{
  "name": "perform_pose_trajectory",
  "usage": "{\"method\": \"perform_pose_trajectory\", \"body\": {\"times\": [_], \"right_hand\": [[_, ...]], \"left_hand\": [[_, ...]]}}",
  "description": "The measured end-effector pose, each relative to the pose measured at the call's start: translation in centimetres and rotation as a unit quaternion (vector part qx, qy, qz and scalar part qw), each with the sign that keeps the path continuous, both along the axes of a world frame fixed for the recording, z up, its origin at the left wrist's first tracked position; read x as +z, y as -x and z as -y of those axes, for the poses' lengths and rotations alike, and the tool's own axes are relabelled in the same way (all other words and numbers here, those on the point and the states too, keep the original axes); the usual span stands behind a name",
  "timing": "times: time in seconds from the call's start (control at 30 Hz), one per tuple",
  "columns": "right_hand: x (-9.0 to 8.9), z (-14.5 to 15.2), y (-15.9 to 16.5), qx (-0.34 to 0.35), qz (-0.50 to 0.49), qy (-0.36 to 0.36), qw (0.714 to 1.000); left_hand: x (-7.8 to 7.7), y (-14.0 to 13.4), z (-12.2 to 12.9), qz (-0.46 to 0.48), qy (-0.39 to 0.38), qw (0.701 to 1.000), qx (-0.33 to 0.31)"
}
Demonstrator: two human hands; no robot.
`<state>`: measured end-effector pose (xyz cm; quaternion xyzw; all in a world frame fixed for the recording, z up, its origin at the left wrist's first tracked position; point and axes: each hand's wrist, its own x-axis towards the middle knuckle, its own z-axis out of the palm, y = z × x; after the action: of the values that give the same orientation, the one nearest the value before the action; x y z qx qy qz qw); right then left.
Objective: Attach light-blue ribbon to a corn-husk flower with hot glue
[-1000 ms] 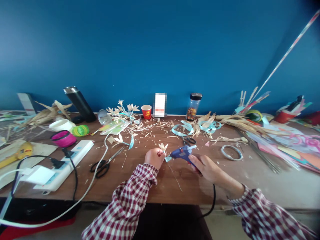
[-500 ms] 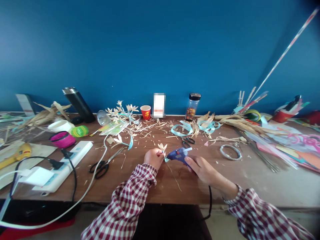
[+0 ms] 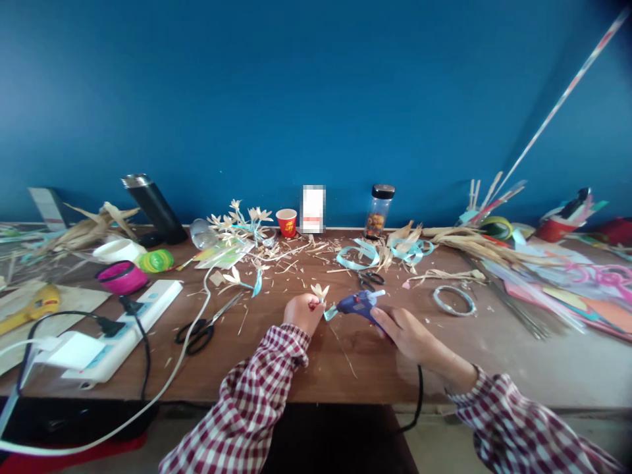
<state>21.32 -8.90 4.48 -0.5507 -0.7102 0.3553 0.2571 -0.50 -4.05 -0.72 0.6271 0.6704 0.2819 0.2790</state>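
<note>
One flower (image 3: 320, 290), left hand (image 3: 303, 313); glue gun (image 3: 356, 305), right hand (image 3: 405, 331).

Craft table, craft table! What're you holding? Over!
Left hand pinching pale flower. Right hand gripping blue glue gun, nozzle near light-blue piece. Scissors lying just beyond gun.
</note>
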Motion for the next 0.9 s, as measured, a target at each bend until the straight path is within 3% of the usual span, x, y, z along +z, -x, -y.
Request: {"method": "perform_pose_trajectory", "body": {"times": [0.5, 0.9], "right_hand": [[0.2, 0.3, -0.1, 0.016, -0.007, 0.013, 1.0], [-1.0, -0.1, 0.1, 0.004, -0.02, 0.012, 1.0]], "left_hand": [[0.3, -0.1, 0.1, -0.012, 0.009, 1.0, 0.0], [0.2, -0.1, 0.0, -0.009, 0.008, 1.0, 0.009]]}}
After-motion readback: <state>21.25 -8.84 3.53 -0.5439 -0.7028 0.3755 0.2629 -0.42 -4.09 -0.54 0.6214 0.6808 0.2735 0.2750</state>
